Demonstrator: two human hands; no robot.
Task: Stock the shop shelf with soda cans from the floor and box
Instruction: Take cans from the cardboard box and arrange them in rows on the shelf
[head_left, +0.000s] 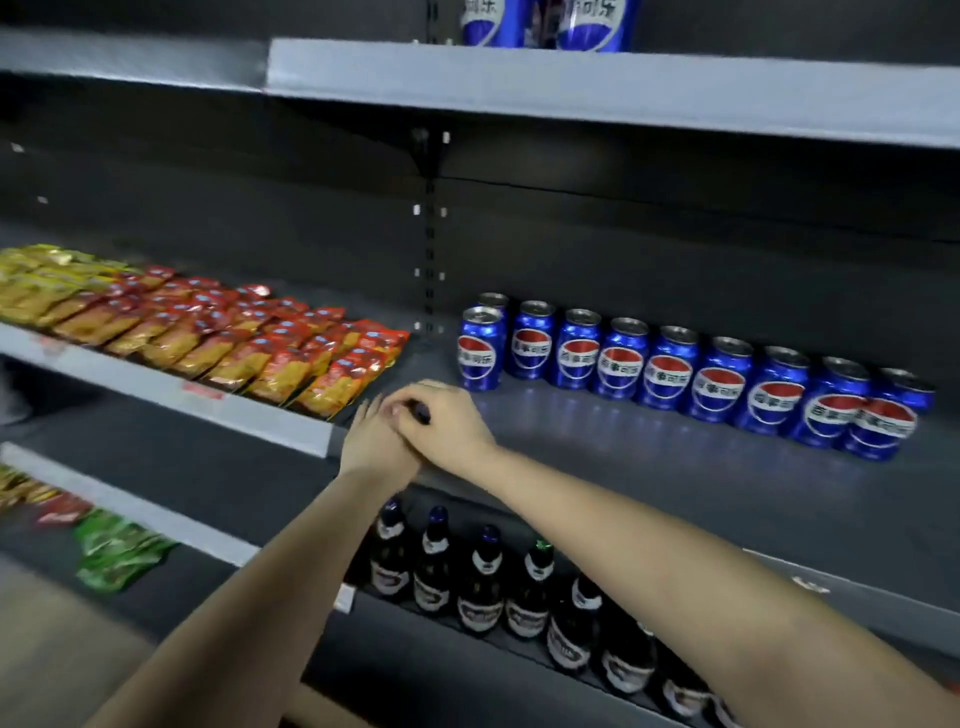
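Head view: hands meeting at the shelf (597, 467) edge.
The right hand (449, 423) lies curled over the left hand (371, 441), whose fingertips poke out straight. I cannot tell whether the right hand grips the dark blur under it. Soda cans (670, 369) stand in a row to the right of the hands, farther back.

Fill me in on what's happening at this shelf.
A person is stocking a shop shelf. A row of blue soda cans already stands on the middle shelf. The person's right grip lies over the left grip at the shelf's front edge, and neither holds a can. A small dark thing shows at the right grip, too blurred to name.
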